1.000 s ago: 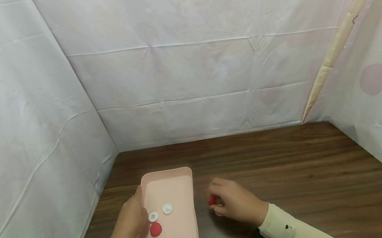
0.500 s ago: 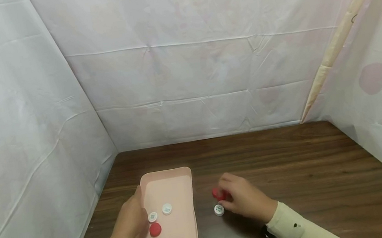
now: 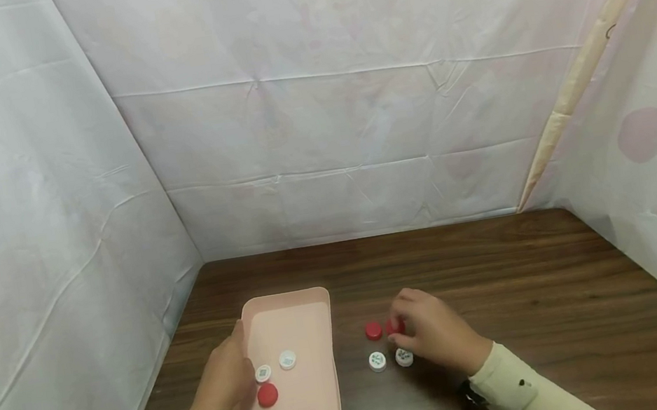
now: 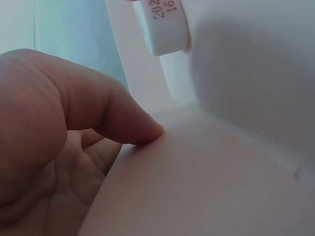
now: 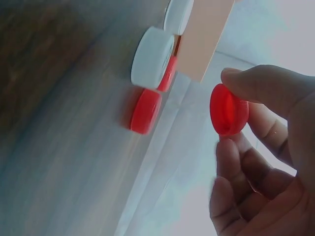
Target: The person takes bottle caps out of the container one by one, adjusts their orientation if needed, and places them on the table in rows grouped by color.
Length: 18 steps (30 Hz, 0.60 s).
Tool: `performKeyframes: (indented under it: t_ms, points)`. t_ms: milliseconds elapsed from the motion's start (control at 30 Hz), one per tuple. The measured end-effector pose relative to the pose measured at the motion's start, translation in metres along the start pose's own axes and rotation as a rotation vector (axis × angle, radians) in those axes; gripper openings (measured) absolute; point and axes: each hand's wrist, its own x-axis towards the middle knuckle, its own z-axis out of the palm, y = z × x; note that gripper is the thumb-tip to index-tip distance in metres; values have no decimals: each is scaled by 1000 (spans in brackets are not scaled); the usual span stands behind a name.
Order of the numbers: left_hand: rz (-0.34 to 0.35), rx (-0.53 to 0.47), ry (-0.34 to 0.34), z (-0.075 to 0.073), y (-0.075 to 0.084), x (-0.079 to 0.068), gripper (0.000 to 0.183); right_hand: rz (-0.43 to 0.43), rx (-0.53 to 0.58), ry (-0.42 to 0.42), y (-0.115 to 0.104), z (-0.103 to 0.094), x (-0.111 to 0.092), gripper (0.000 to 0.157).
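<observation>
My left hand [image 3: 222, 377] grips the left side of a pale pink tray [image 3: 282, 300]; the left wrist view has its thumb on the tray wall [image 4: 206, 167]. White bottle caps [image 3: 287, 360] and red bottle caps [image 3: 268, 395] lie in the tray. To its right, my right hand [image 3: 433, 331] hovers over the table; between thumb and fingers it pinches a red bottle cap [image 5: 228, 110], hollow side showing in the right wrist view. Below the hand, a red cap [image 3: 373, 331] and two printed white caps [image 3: 377, 361] lie on the wood. Another red cap [image 5: 170, 73] is partly hidden there.
A dark wood table [image 3: 540, 301] extends to the right of the hands. White cloth walls [image 3: 316, 122] enclose it at the back and both sides, with a cream-wrapped pole [image 3: 588, 67] in the back right corner.
My right hand has moved rightward, away from the tray. A red cap and two white caps on the table have come into view. The left hand and tray have stayed put.
</observation>
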Motion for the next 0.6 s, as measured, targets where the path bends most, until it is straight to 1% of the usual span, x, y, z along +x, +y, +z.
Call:
performKeyframes:
  t_ms: [133, 333, 600]
  points:
    - [-1, -7, 3, 0, -1, 0, 73, 14, 18, 10, 3, -2, -1, 30]
    - [16, 1, 5, -1, -1, 1, 73, 76, 43, -9, 14, 1, -6, 33]
    - [9, -1, 0, 0, -1, 2, 74, 178, -6, -38, 26, 1, -10, 34]
